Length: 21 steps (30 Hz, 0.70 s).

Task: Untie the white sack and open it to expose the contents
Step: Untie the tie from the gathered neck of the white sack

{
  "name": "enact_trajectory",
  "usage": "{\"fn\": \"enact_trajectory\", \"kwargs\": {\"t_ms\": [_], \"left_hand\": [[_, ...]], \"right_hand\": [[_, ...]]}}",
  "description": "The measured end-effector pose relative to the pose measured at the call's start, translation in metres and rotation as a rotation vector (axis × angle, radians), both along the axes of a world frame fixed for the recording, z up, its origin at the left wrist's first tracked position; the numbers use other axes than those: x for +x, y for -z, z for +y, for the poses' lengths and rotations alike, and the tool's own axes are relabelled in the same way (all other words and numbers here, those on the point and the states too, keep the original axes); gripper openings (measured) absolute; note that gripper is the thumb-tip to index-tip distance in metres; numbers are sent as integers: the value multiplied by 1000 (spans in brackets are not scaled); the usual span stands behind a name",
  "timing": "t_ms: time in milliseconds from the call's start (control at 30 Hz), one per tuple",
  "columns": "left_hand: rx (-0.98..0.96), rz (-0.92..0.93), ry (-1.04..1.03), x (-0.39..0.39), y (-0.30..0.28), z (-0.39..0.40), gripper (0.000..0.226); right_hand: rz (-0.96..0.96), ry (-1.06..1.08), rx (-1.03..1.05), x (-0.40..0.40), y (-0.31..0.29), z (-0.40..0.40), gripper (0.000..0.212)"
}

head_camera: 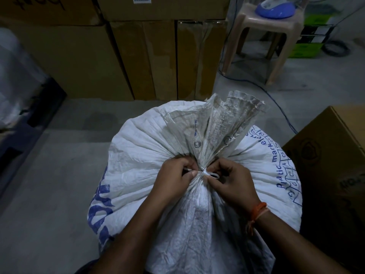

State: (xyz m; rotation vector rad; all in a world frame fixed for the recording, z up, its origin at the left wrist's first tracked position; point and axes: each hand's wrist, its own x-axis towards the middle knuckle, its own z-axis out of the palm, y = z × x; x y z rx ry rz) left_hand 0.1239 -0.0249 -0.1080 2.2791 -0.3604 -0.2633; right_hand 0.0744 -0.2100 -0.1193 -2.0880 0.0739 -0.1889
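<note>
A full white woven sack [142, 153] with blue printing stands on the floor in front of me. Its neck is gathered tight, and the loose top [227, 119] fans out upward with two metal eyelets showing. A thin white tie [205, 173] is knotted around the neck. My left hand [173, 178] pinches one end of the tie on the left side of the knot. My right hand [231, 180], with an orange thread at the wrist, pinches a loop of the tie on the right side. The sack's contents are hidden.
Stacked cardboard boxes [138, 56] stand behind the sack. Another cardboard box [331, 155] sits close on the right. A beige plastic stool [264, 36] holds a blue and white object [276, 6] at the back right. A blue cable [276, 103] runs across the concrete floor.
</note>
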Motion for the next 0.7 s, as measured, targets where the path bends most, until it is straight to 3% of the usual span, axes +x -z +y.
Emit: {"fn": "enact_trajectory", "kwargs": {"t_ms": [700], "left_hand": [[-18, 0, 24, 0, 2, -6, 13]], "right_hand": [[35, 10, 36, 2, -1, 1, 14]]}}
